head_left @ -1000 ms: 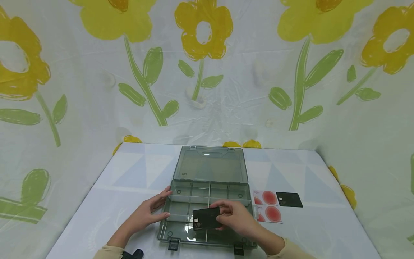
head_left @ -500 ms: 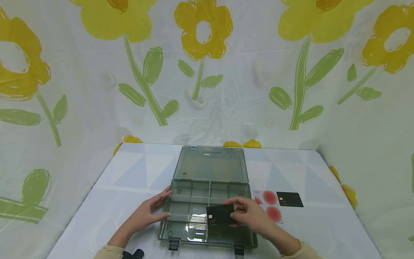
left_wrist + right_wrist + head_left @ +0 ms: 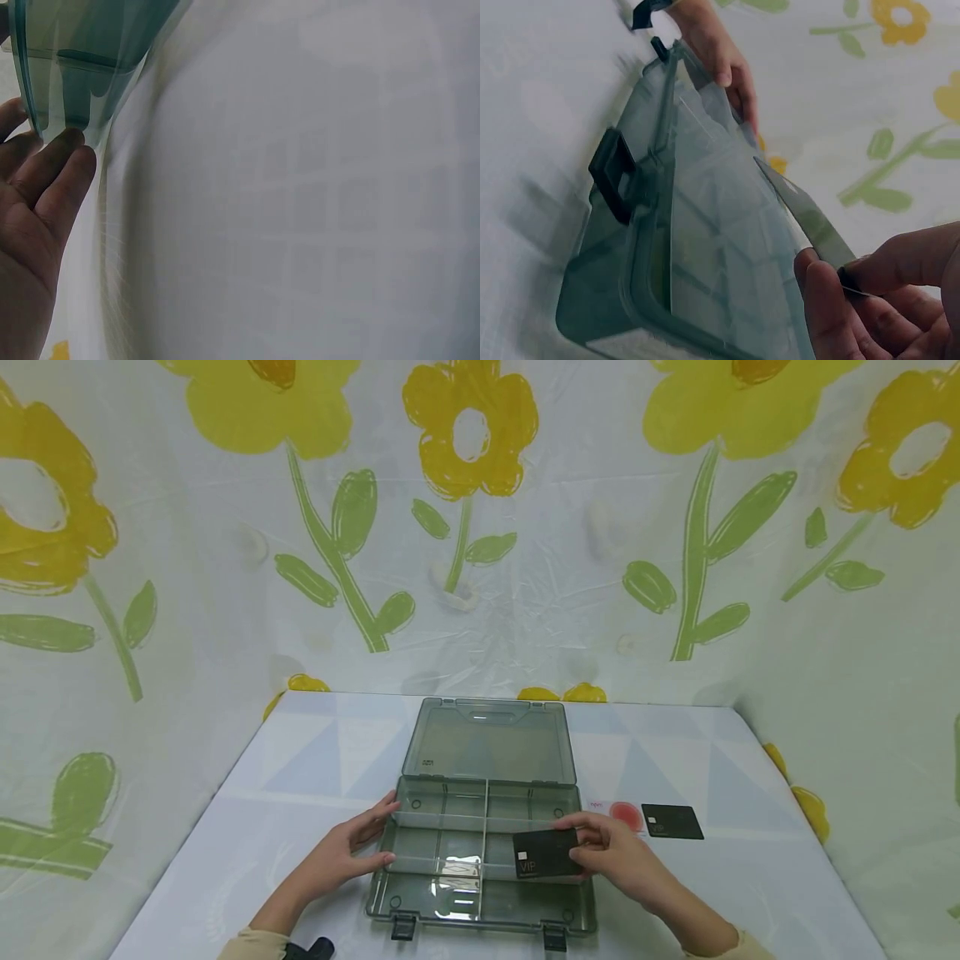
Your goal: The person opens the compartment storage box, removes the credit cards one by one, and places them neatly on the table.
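A black VIP card (image 3: 542, 853) is pinched between the thumb and fingers of my right hand (image 3: 618, 856), above the right half of a see-through grey-green divider box (image 3: 423, 897). In the right wrist view the card (image 3: 810, 214) appears nearly edge-on over the box's dividers. The box's lid (image 3: 489, 742) lies folded back behind it. With fingers spread and fairly straight, my left hand (image 3: 348, 856) touches the box's left side. The left wrist view has the fingertips of this hand (image 3: 45, 187) against the box wall (image 3: 79, 90).
To the right of the box lies a second black card (image 3: 672, 822), beside a white card with red circles (image 3: 625, 816). Another red-circle card is hidden behind my right hand. Two dark latches (image 3: 402, 928) stick out at the box's front. A flowered curtain hangs behind the table.
My right hand has moved to the right, carrying the black card from the box's middle to over its right compartments. It now covers the lower red-circle card. The left hand stays put.
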Available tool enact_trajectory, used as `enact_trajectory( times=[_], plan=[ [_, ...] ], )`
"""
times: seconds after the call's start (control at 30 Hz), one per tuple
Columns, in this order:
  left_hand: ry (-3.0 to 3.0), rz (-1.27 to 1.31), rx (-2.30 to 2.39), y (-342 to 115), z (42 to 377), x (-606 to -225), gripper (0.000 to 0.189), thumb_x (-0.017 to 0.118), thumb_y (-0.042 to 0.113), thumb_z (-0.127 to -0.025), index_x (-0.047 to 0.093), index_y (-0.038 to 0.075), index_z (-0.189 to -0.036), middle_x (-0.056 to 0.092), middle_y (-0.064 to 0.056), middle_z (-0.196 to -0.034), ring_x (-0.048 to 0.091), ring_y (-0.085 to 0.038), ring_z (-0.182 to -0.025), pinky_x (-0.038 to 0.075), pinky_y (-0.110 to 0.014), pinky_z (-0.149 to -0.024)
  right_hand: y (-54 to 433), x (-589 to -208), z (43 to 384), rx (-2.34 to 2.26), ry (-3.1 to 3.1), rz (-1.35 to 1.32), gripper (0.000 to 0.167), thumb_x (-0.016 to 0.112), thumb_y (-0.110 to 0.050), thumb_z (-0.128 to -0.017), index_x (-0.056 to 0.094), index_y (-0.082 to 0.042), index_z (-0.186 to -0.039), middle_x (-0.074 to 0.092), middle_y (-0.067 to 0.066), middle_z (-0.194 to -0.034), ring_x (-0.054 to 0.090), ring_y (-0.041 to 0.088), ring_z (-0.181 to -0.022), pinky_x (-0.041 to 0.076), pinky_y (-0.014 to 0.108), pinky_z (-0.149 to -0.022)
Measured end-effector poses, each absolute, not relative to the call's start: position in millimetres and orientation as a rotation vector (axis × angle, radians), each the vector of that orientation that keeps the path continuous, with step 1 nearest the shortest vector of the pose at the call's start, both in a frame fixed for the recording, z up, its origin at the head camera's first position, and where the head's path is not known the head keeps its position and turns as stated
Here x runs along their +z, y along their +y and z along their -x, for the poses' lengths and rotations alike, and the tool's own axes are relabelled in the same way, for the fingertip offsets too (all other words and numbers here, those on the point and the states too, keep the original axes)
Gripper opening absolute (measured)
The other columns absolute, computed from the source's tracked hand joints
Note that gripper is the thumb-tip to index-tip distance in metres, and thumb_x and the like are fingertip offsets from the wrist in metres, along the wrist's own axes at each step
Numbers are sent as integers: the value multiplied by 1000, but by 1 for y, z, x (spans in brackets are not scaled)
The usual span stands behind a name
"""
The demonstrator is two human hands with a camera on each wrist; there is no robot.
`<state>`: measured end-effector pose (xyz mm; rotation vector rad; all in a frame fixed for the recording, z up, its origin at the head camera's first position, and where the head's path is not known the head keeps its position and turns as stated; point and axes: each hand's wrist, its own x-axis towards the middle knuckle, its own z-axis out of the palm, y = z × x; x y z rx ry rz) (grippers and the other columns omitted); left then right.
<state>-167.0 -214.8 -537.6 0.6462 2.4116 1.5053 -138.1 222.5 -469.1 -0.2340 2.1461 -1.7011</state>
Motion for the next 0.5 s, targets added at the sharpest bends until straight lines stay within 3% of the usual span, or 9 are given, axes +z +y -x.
enact_trajectory(
  times=[0.23,0.5],
  plan=[
    [2417,-629,1498,-214,167,-535,75,76,20,-94,37,5,-157,20,-9,-168,34,-27,-147,38,-17,-113,246,-467,137,-1678,2215,162,37,63,-2,-95,61,4,-131,67,14,-105,67,26,-96,64,37,-68],
    [2408,-625,1511,-214,166,-536,75,76,20,-94,38,4,-157,19,-10,-168,33,-38,-146,36,-16,-113,276,-471,133,-1637,2276,50,41,63,-4,-96,58,4,-136,68,15,-109,66,25,-97,65,38,-71]
  ],
)
